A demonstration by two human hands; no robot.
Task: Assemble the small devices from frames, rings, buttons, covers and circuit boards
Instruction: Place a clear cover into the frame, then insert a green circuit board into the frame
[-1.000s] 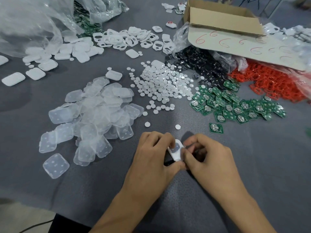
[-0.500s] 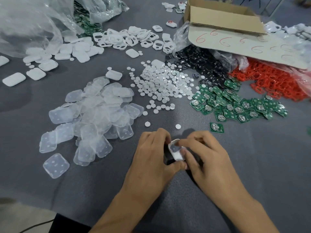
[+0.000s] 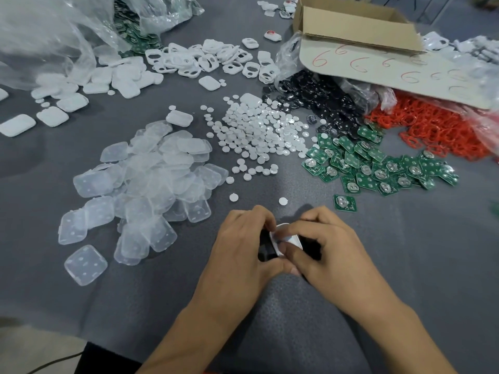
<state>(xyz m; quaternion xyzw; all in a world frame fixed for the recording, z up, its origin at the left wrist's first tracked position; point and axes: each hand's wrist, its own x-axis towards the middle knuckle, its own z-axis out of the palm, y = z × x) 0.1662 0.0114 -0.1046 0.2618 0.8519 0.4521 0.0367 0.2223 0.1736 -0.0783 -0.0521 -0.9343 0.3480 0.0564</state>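
A small white device [image 3: 286, 238] sits between both my hands near the table's front middle. My left hand [image 3: 243, 252] grips its left side with curled fingers. My right hand [image 3: 324, 252] pinches its right side, thumb on its near end. Most of the device is hidden by fingers. Beyond the hands lie piles of parts: clear covers [image 3: 151, 184], white round buttons [image 3: 259, 136], green circuit boards [image 3: 378, 168], red rings [image 3: 437, 130], black parts [image 3: 316, 101] and white frames [image 3: 210, 60].
A single circuit board [image 3: 344, 203] and two loose buttons [image 3: 283, 201] lie just beyond my hands. An open cardboard box [image 3: 359, 28] stands at the back right, plastic bags [image 3: 48, 36] at the back left. White solid covers [image 3: 54, 114] lie far left on the grey table [image 3: 418, 265].
My hands have closed tighter around the white device, and my right fingers now cover more of its top. The piles have not moved.
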